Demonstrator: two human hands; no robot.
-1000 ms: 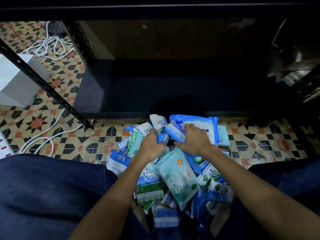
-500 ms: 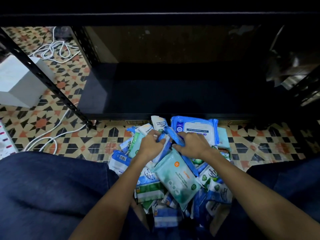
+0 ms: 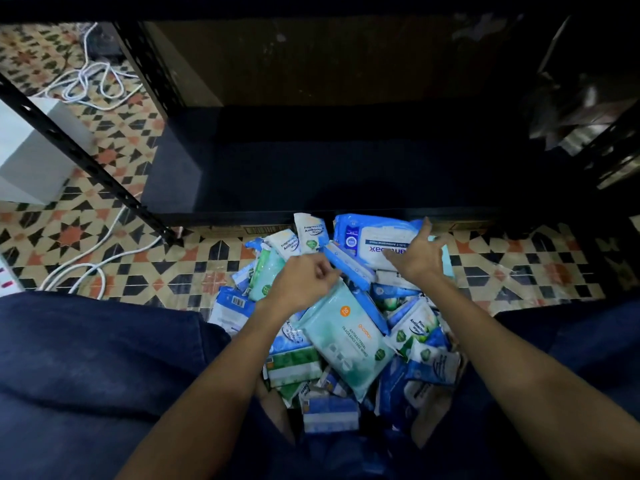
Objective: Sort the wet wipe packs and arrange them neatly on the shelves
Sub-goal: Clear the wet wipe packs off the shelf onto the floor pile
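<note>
Patterned floor tiles (image 3: 114, 258) under a dark metal shelf (image 3: 329, 174), its lowest board bare as far as the dim light shows. Pile of wet wipe packs (image 3: 346, 323) on the floor between the knees. Left hand (image 3: 301, 285), fingers curled, pinches the top edge of the pale green pack (image 3: 346, 337). Right hand (image 3: 420, 254), fingers spread, lies on the big blue-white pack (image 3: 370, 242) under its fingertips; no grip visible. Risk: loose heap, so lifting the green pack could drag the thin blue pack (image 3: 349, 268) beside the left fingers or slide neighbours. Readable: "ANTIBACTERIAL", "50" on green; "Antibacterial Wipes" on small white packs (image 3: 310, 230).
</note>
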